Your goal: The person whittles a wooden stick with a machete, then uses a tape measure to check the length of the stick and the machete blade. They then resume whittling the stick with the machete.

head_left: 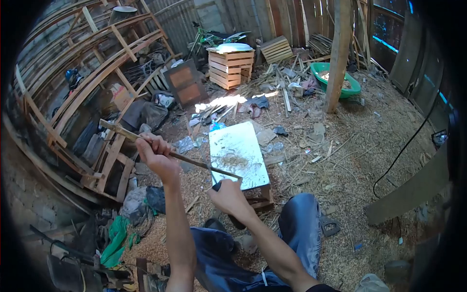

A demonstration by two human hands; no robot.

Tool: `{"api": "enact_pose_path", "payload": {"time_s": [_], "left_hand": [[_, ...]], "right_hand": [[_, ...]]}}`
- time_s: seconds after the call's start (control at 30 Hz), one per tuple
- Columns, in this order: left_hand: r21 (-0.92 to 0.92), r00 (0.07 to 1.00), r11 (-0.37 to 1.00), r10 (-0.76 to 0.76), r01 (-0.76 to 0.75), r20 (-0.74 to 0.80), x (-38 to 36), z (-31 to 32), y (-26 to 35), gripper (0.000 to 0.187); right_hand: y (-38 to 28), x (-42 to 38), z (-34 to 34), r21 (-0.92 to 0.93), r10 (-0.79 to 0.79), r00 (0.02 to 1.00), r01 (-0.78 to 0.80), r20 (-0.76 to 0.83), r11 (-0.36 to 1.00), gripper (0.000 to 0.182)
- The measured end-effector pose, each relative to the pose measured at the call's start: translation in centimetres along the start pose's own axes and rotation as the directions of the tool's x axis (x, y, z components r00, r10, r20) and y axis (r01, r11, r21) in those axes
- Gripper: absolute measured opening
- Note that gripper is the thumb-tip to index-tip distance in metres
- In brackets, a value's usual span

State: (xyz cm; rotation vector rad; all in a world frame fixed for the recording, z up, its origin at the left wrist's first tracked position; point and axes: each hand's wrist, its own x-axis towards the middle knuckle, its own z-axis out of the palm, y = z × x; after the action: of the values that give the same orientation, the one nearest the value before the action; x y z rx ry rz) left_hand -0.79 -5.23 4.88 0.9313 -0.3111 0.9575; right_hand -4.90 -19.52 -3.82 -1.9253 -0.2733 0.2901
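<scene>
My left hand (pixel 159 156) is closed around a long thin wooden stick (pixel 192 161), which slants down to the right across my front. Its thicker end sticks out beyond the fist at the upper left. My right hand (pixel 231 196) grips a knife (pixel 217 186) by its dark handle, and the narrow blade stands up against the stick near its lower right end. Below both hands is a low stool-like stand with a white top (pixel 238 146), strewn with shavings. My right fingers hide part of the handle.
Wood shavings cover the ground (pixel 340 194). A slatted wooden crate (pixel 226 73), a green basin (pixel 356 91) and a wooden post (pixel 337 58) stand farther back. A wooden rack (pixel 92 92) leans along the left. Beside my knee lies a dark handsaw-handle-shaped piece (pixel 330 227).
</scene>
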Motion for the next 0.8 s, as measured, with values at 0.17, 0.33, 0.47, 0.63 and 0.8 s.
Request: {"api": "enact_pose_path", "payload": {"time_s": [0.17, 0.33, 0.47, 0.63, 0.8], "left_hand": [[0.073, 0.998, 0.996, 0.055, -0.054, -0.01, -0.7, 0.9, -0.3, 0.027], [0.053, 0.996, 0.999, 0.018, -0.014, -0.084, 0.0, 0.9, 0.2, 0.029], [0.062, 0.999, 0.997, 0.043, -0.042, -0.027, -0.3, 1.4, -0.2, 0.029], [0.068, 0.996, 0.997, 0.044, -0.038, -0.076, 0.4, 0.5, -0.1, 0.029], [0.091, 0.998, 0.995, 0.033, -0.028, -0.053, 0.3, 1.1, -0.1, 0.029]], "right_hand": [[3.3, 0.3, 1.6, 0.205, 0.11, 0.994, -0.107, -0.004, 0.973, 0.04], [2.8, 0.8, 1.1, -0.007, 0.091, 0.996, -0.091, 0.006, 0.996, 0.039], [0.2, -2.1, 0.8, 0.049, -0.035, 0.998, 0.037, -0.054, 0.998, 0.038], [5.3, 1.2, 1.6, -0.007, 0.201, 0.976, -0.202, -0.089, 0.979, 0.03], [2.1, -0.6, 0.6, -0.103, 0.107, 0.992, -0.113, -0.059, 0.988, 0.029]]}}
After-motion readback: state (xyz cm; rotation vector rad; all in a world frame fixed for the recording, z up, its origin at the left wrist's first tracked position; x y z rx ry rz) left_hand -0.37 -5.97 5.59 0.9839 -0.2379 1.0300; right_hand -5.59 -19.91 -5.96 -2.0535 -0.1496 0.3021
